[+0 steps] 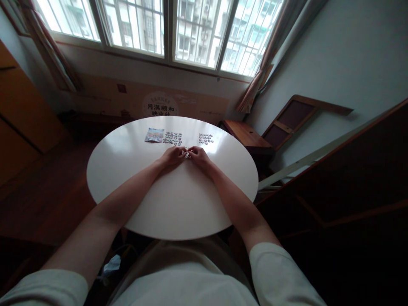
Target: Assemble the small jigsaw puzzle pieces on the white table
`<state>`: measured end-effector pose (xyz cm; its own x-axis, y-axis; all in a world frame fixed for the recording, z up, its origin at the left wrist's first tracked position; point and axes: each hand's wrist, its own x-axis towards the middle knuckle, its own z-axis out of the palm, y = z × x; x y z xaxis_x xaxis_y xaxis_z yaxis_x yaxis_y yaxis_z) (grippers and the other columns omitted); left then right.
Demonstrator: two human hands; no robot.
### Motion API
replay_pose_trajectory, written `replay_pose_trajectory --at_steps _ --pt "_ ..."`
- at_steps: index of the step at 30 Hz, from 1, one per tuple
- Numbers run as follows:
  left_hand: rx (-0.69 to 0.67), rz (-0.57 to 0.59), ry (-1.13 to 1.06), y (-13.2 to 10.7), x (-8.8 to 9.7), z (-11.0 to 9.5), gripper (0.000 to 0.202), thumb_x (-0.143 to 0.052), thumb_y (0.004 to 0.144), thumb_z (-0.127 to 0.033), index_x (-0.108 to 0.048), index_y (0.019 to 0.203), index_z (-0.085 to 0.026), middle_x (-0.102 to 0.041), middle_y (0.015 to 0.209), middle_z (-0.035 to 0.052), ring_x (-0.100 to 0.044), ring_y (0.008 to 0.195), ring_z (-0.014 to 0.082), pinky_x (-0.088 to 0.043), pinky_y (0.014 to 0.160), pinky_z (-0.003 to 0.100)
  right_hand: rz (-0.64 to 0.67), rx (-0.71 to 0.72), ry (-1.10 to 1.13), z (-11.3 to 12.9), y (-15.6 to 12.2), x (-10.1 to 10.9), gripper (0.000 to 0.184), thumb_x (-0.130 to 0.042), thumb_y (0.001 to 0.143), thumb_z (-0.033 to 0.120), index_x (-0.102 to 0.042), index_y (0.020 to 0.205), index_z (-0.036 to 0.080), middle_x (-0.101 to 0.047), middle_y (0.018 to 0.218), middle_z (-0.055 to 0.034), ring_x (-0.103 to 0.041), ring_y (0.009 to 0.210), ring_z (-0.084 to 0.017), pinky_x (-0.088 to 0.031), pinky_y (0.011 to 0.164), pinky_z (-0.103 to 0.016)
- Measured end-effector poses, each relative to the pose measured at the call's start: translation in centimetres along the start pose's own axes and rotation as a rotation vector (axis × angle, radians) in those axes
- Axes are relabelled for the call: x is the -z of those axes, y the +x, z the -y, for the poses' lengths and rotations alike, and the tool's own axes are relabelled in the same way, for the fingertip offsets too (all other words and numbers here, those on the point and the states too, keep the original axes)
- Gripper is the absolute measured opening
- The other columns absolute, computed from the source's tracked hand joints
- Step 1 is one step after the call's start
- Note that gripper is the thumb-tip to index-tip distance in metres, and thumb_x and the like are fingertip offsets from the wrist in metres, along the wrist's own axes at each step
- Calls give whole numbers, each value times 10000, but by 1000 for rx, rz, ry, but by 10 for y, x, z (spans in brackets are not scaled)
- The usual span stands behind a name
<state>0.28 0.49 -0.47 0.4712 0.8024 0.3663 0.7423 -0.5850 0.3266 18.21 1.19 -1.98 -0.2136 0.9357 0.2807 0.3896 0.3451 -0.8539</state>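
Observation:
My left hand [175, 156] and my right hand [198, 156] meet near the middle of a white oval table [178, 204]. Their fingers are closed around small jigsaw puzzle pieces [187, 154], which show between the fingertips; how many there are I cannot tell. Just beyond my left hand lie several puzzle pieces [173, 138] laid out in rows. A second, smaller group of puzzle pieces [205, 138] is spread beyond my right hand. At the far left of the pieces rests a colourful picture sheet or packet [154, 135].
Barred windows [137, 25] line the far wall above a cardboard panel [191, 100] with printed characters. A wooden stool or small table [247, 134] stands beyond the table's right edge. Dark wooden furniture [350, 204] rises on the right, an orange-brown cabinet [25, 102] on the left.

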Motion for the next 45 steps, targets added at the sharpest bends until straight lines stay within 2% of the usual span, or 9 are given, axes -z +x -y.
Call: replay_pose_trajectory --at_steps 4,9,16,20,30,36,45 --pt "6 -20 -58 2 -2 2 328 -465 885 -349 -719 953 -152 -701 729 60 -601 630 156 -377 592 240 -11 -51 95 3 0 0 145 -619 792 214 -644 917 146 -658 661 2 -632 628 -125 -522 628 -250" --pt "-2 -30 -114 3 -4 6 357 -454 892 -390 -717 923 -151 -673 656 39 -556 561 132 -363 562 226 -27 -45 122 6 1 1 135 -660 779 270 -642 815 142 -661 631 -11 -630 607 -126 -518 627 -252" --pt "5 -36 -117 3 -5 8 366 -464 890 -421 -713 961 -162 -670 651 27 -571 578 135 -381 565 221 0 -27 196 11 0 4 261 -756 690 363 -626 748 144 -669 630 -24 -636 618 -144 -516 624 -268" --pt "18 -57 -127 3 -4 6 360 -499 874 -421 -693 1014 -152 -666 666 18 -564 566 126 -381 557 219 -16 -37 204 14 0 7 300 -757 685 409 -613 715 148 -655 614 -21 -615 594 -136 -508 605 -265" --pt "-14 -117 -107 4 -7 9 335 -508 892 -413 -686 1034 -167 -643 650 2 -557 562 122 -379 576 223 -19 -56 213 18 -1 8 289 -729 721 413 -618 722 146 -657 614 -25 -604 589 -127 -508 604 -260" --pt "-57 -116 -150 1 -3 7 390 -475 912 -456 -639 1152 -197 -651 695 -2 -567 586 127 -382 577 220 -29 -65 214 20 -1 9 248 -726 726 369 -625 707 143 -651 596 -23 -592 572 -121 -502 593 -253" --pt "9 -132 -115 3 -5 8 378 -488 911 -450 -654 1136 -195 -687 730 12 -604 619 136 -400 600 225 -72 -93 253 18 0 6 143 -644 761 281 -597 803 153 -638 592 5 -604 575 -125 -512 613 -266"
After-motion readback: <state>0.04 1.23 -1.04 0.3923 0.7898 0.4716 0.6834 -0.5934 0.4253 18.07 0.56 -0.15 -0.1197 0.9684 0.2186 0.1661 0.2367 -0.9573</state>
